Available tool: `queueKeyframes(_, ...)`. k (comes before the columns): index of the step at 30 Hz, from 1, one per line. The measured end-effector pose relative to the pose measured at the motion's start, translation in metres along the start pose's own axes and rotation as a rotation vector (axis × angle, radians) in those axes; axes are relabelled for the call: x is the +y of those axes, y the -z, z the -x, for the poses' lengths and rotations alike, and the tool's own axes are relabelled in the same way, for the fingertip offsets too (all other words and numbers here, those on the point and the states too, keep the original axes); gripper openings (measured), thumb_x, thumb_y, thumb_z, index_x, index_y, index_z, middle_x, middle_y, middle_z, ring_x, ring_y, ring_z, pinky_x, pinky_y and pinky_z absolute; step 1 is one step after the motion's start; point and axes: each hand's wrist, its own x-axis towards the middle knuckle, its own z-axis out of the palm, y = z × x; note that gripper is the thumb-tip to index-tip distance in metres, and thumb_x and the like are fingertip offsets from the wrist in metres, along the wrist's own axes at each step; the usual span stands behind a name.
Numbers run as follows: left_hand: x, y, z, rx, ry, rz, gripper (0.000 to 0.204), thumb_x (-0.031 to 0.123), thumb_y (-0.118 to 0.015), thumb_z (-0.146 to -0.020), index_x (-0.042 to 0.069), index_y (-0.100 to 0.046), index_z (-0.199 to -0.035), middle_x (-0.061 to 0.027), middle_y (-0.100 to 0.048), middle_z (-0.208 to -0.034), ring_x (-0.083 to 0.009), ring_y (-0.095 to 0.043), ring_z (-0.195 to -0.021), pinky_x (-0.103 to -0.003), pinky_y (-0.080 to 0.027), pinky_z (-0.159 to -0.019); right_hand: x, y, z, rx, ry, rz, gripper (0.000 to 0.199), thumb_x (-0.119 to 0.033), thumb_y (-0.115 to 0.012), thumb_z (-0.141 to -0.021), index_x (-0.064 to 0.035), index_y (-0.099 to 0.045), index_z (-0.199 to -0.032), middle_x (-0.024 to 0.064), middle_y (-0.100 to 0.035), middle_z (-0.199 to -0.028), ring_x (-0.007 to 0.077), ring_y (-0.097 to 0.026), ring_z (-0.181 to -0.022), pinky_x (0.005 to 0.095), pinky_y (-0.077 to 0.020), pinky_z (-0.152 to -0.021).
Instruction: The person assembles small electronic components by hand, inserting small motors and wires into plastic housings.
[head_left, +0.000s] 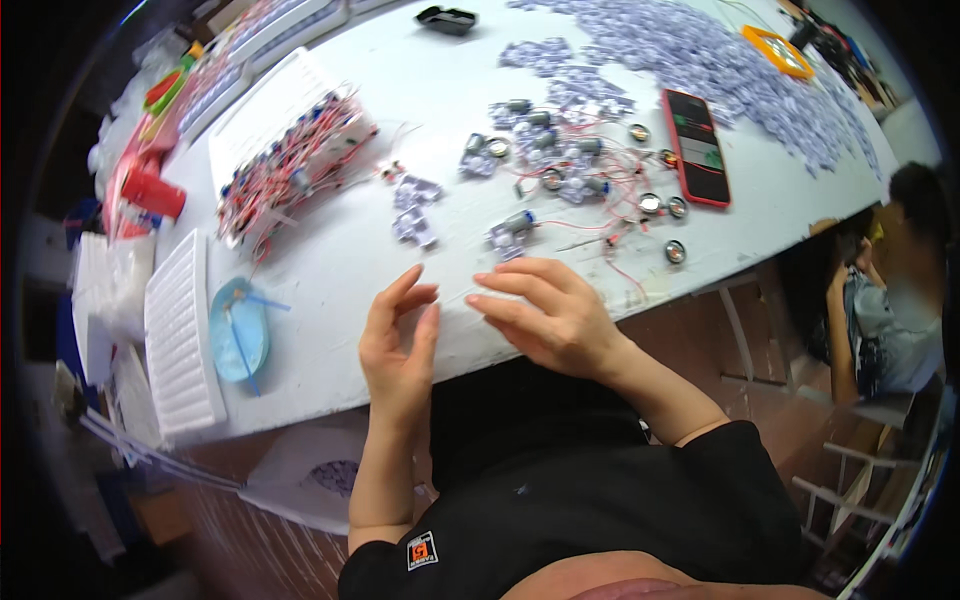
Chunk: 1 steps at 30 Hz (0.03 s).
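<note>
My left hand [398, 345] is raised just above the table's near edge, thumb and fingers apart with nothing seen between them. Facing it, my right hand [555, 315] has its fingers stretched loosely and holds nothing visible. Beyond the right hand lies a small motor [520, 222] on a clear plastic housing [507, 240], with a red wire trailing right. Several clear plastic pieces [412, 212] rest past the left hand. Farther back are a cluster of motors in clear housings [545, 140], tangled red wires [625, 175] and small round metal-rimmed parts [650, 204].
A white box [265, 105] heaped with wired motors [300, 170] stands left. Nearer are a blue dish [240, 340] with thin sticks and a ribbed white foam tray [182, 340]. A red-edged phone [697, 150] and a plastic-piece heap [690, 60] lie right. Another person [895, 310] sits right.
</note>
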Motion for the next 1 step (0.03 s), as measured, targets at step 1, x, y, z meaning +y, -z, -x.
queueKeyframes(1,0.0002,0.0035,0.003,-0.004,0.014,-0.023,0.048,-0.002,-0.064,-0.096,0.002,-0.055,-0.142,-0.0131,-0.067,-0.119,-0.0189,-0.063,-0.114,-0.035,-0.048,-0.103,-0.0013,0.0001,-0.0006,-0.001,-0.011,-0.036,0.041,-0.002,-0.077,-0.08,-0.015,-0.073,-0.119,0.0081,-0.069,-0.122,0.0262,-0.065,-0.11,0.0372,-0.0563,-0.089)
